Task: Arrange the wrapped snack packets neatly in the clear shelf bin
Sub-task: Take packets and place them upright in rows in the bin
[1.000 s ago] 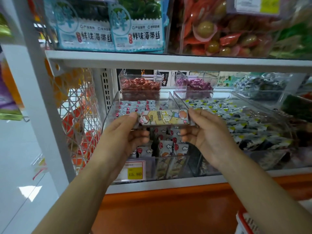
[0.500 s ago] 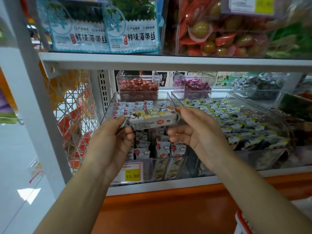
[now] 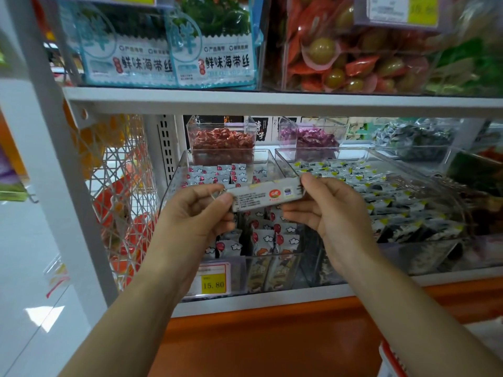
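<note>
Gleaming floor, white shelf, clear bin

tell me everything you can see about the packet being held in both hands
The packet is a long, narrow bar in a pale grey wrapper with crimped ends. The side facing the camera carries fine print, a round red logo and a small bluish mark. It lies nearly level, right end slightly higher, above the clear bin. The left hand pinches its left end, the right hand its right end.
</note>
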A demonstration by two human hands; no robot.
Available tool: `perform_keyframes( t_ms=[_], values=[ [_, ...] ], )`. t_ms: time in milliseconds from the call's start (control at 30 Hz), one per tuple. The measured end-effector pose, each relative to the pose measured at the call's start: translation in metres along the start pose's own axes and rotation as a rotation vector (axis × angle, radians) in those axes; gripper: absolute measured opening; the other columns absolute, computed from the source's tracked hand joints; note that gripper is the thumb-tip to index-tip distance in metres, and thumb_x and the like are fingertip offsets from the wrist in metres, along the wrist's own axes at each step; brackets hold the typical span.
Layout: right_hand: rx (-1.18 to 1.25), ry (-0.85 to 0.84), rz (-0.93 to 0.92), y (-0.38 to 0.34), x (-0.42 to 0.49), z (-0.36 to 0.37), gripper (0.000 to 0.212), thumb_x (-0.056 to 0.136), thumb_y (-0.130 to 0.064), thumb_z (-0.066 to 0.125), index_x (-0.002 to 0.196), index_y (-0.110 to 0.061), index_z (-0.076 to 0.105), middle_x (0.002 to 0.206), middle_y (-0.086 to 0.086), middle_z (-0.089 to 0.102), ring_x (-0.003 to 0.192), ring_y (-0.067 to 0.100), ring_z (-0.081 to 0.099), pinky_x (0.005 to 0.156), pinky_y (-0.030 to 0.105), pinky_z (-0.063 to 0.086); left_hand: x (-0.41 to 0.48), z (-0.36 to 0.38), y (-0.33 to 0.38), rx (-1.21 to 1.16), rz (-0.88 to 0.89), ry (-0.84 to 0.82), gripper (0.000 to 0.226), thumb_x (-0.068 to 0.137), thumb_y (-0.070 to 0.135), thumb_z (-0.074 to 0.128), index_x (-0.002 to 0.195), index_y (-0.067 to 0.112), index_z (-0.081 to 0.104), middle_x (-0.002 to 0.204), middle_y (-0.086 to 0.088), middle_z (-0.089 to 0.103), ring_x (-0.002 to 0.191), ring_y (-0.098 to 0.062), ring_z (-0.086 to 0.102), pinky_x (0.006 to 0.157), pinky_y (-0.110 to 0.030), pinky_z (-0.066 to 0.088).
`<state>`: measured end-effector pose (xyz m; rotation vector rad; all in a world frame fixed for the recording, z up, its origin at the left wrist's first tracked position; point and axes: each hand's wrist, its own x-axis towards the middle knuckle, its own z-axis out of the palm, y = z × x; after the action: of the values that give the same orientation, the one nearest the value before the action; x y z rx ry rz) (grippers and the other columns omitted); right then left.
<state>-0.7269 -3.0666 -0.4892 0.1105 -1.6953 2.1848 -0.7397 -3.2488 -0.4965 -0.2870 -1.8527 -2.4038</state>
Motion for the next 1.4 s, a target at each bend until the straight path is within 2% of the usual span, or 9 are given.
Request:
perform_keyframes(
  t_ms=[267, 533, 667, 767, 933, 1033, 1133, 1233, 1400],
  values=[
    [0.076, 0.066, 0.097, -0.002, 0.0007, -0.0006, 0.021, 0.087, -0.017, 0.062, 0.067, -0.011, 0.063, 0.064, 0.007, 0.07, 0.053, 0.02, 0.067, 0.047, 0.026, 0.055, -0.002, 0.0016, -0.0029, -0.082, -0.032, -0.052, 0.009, 0.083, 0.013, 0.057, 0.086, 0.008, 0.065, 0.089, -0.014, 0.069, 0.065, -0.013, 0.064, 0.059, -0.02, 0.054],
    [0.129, 0.036, 0.167, -0.0041, 0.0046, -0.0037, 0.027, 0.084, -0.019, 0.062, 0.058, -0.019, 0.069, 0.066, 0.005, 0.07, 0.048, 0.012, 0.062, 0.039, 0.02, 0.047, -0.002, 0.0023, -0.0005, -0.207, -0.082, -0.047, 0.01, 0.069, 0.016, 0.062, 0.059, 0.015, 0.064, 0.065, -0.005, 0.065, 0.058, -0.011, 0.061, 0.058, -0.019, 0.054],
    [0.094, -0.042, 0.117, -0.0035, 0.0047, -0.006, 0.011, 0.085, -0.014, 0.059, 0.08, -0.014, 0.069, 0.072, 0.006, 0.072, 0.051, 0.012, 0.063, 0.038, 0.018, 0.044, -0.0024, 0.0018, 0.0001, -0.19, -0.026, -0.01, 0.005, 0.07, 0.015, 0.061, 0.066, 0.012, 0.062, 0.062, -0.001, 0.066, 0.059, -0.01, 0.063, 0.057, -0.015, 0.053],
    [0.051, -0.096, 0.094, -0.0047, 0.0059, -0.008, 0.021, 0.09, -0.002, 0.053, 0.093, -0.015, 0.069, 0.084, 0.008, 0.072, 0.06, 0.017, 0.067, 0.044, 0.021, 0.049, -0.0012, 0.0012, 0.0013, -0.077, 0.027, 0.015, 0.005, 0.078, 0.01, 0.06, 0.082, 0.011, 0.062, 0.064, 0.005, 0.066, 0.062, -0.008, 0.065, 0.06, -0.015, 0.054],
    [-0.277, -0.16, -0.172, -0.0055, 0.0016, -0.0054, 0.044, 0.09, 0.009, 0.047, 0.1, -0.031, 0.064, 0.111, -0.002, 0.058, 0.076, 0.012, 0.066, 0.056, 0.022, 0.055, 0.0003, 0.0021, 0.0, -0.135, -0.113, -0.047, 0.038, 0.072, 0.019, 0.063, 0.108, 0.005, 0.06, 0.103, -0.007, 0.066, 0.087, -0.013, 0.07, 0.071, -0.017, 0.054],
    [-0.402, -0.24, -0.293, -0.0067, -0.001, -0.0017, 0.048, 0.089, 0.012, 0.047, 0.1, -0.033, 0.06, 0.12, 0.0, 0.055, 0.086, 0.012, 0.064, 0.06, 0.021, 0.056, 0.0005, 0.0039, -0.0011, -0.143, -0.149, -0.079, 0.024, 0.071, 0.019, 0.061, 0.086, 0.003, 0.072, 0.097, -0.006, 0.072, 0.085, -0.009, 0.07, 0.068, -0.012, 0.052],
    [-0.429, -0.273, -0.33, -0.0064, -0.0024, -0.0013, 0.047, 0.089, 0.014, 0.045, 0.1, -0.028, 0.062, 0.119, 0.001, 0.054, 0.091, 0.014, 0.065, 0.063, 0.023, 0.057, 0.0019, 0.0014, -0.0017, -0.17, -0.182, -0.075, 0.019, 0.078, 0.006, 0.058, 0.093, 0.004, 0.07, 0.1, -0.008, 0.072, 0.088, -0.012, 0.07, 0.068, -0.013, 0.053],
    [-0.222, -0.27, -0.198, -0.0059, -0.003, -0.002, 0.038, 0.091, 0.006, 0.043, 0.1, -0.022, 0.067, 0.117, 0.005, 0.058, 0.09, 0.018, 0.065, 0.066, 0.028, 0.058, 0.0009, -0.0009, -0.0006, -0.006, -0.118, -0.071, 0.03, 0.076, 0.006, 0.062, 0.104, 0.014, 0.065, 0.099, -0.011, 0.07, 0.087, -0.017, 0.068, 0.074, -0.023, 0.055],
    [-0.317, -0.199, -0.172, 0.0, -0.002, 0.0009, 0.014, 0.089, -0.016, 0.06, 0.094, -0.026, 0.068, 0.095, 0.0, 0.064, 0.083, 0.014, 0.066, 0.062, 0.025, 0.058, -0.0074, 0.0069, 0.0047, 0.197, 0.103, -0.174, 0.033, 0.077, 0.003, 0.064, 0.099, 0.027, 0.061, 0.1, 0.008, 0.071, 0.089, -0.01, 0.069, 0.069, -0.014, 0.052]
  ],
)
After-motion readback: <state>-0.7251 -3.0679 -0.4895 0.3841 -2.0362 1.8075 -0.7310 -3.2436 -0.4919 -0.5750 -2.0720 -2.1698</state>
